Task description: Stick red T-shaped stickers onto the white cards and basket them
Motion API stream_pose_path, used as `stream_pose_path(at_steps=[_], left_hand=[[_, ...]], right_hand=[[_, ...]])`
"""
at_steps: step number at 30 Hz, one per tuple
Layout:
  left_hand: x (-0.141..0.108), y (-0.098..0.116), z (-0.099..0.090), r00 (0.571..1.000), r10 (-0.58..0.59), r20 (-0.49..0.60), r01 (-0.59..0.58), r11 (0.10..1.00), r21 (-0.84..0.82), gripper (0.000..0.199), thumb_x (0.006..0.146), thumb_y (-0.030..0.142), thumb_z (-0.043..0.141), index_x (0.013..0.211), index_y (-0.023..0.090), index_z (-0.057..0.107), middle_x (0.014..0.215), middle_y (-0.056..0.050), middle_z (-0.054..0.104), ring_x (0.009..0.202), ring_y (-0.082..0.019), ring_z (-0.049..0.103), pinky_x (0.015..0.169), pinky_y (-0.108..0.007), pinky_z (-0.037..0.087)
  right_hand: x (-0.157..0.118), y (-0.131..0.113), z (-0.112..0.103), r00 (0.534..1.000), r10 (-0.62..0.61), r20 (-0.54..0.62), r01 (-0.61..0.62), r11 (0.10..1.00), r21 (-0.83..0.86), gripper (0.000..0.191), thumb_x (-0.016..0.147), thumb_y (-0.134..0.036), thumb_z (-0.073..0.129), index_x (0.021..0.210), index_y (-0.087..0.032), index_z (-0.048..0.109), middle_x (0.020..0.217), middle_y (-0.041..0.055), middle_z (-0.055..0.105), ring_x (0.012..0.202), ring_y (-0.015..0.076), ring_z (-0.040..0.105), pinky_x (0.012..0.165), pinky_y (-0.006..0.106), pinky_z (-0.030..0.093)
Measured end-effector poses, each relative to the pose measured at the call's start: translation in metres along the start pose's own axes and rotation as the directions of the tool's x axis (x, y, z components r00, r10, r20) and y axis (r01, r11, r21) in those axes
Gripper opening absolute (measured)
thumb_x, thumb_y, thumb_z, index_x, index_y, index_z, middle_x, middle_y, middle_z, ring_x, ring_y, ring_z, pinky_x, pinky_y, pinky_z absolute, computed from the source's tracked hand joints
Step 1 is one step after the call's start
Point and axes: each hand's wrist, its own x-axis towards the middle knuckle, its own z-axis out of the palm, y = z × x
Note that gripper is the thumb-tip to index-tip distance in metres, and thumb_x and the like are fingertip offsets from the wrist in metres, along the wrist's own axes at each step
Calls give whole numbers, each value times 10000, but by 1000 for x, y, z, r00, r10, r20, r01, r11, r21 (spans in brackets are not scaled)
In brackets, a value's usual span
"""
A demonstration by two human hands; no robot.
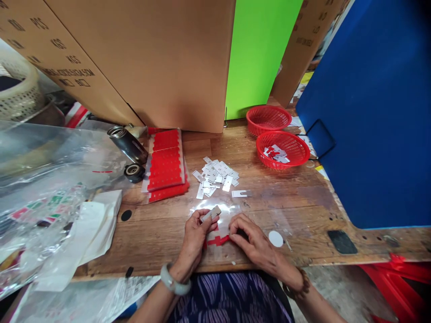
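Between thumb and fingers, my left hand (197, 234) holds a small flat metal plate (212, 213). My right hand (253, 240) is pinched at the right end of a red sticker piece (218, 241), which lies over a clear plastic sheet (213, 255) near the table's front edge. Beyond my hands is a loose pile of small white and grey plates (217, 174). One separate plate (241, 194) with a notch lies at the pile's right front. Sheets of red stickers (165, 161) are stacked left of the pile.
Two red baskets (283, 150) stand at the back right, the nearer holding white and red pieces. A dark flask (128, 144) and its cap (134, 172) are left. Cardboard (151, 63) and a blue panel (380, 116) border the wooden table (151, 242). Plastic bags lie far left.
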Motion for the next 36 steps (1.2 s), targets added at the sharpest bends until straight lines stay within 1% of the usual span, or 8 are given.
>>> stream_pose_path(at_steps=[2,4,7,10,15,22,29,36], left_hand=[[0,2,-1,1000,-28,14,28,1000,-10,324,650,181,811,876,137,583,847,-72,718,802,-175,718,689,-212,564],[-2,4,-2,996,-85,34,85,996,-7,298,679,113,777,900,131,578,840,-76,722,766,-162,720,683,-205,568],[-7,9,-2,978,-184,96,185,983,4,333,690,33,736,965,116,568,815,-83,725,720,-154,721,680,-198,573],[-15,14,-1,957,-248,150,250,968,6,388,672,20,742,1001,105,556,820,-99,729,732,-172,726,704,-216,581],[-24,20,4,945,-275,175,278,961,10,376,665,7,731,991,102,570,802,-88,733,694,-163,723,689,-214,581],[-26,21,6,934,-295,202,294,955,35,333,680,-16,689,977,90,582,799,-100,738,666,-143,717,693,-200,573],[-25,21,6,932,-301,203,300,953,35,326,675,-15,692,965,88,588,817,-98,735,671,-150,720,690,-203,573],[-24,19,6,937,-295,188,293,955,40,339,636,22,767,928,97,613,839,-92,732,683,-158,722,699,-212,577]], right_hand=[[0,2,-2,999,43,-25,-41,996,77,85,908,-189,488,826,-210,499,884,-1,544,860,150,519,816,291,404],[2,4,-2,992,99,-84,-89,989,116,41,875,-228,537,848,-210,513,858,-8,556,814,145,529,773,280,416],[8,2,-2,971,144,-191,-121,984,128,84,837,-255,567,793,-204,517,779,-17,553,747,142,525,713,270,415],[14,-2,-1,955,141,-261,-118,988,103,109,822,-245,569,742,-202,509,727,-21,545,713,141,517,677,265,405],[15,-6,0,966,97,-240,-94,995,21,91,827,-206,565,749,-205,518,720,-28,559,699,135,514,663,257,395],[12,-8,1,983,66,-173,-65,998,13,92,840,-151,528,767,-204,515,714,-44,538,660,111,485,631,235,368],[12,-6,2,980,60,-187,-58,998,15,85,832,-151,530,767,-202,510,718,-42,538,658,112,487,635,236,375],[12,-8,2,978,78,-191,-80,997,-4,82,840,-163,519,772,-208,510,722,-40,547,662,118,500,631,240,377]])
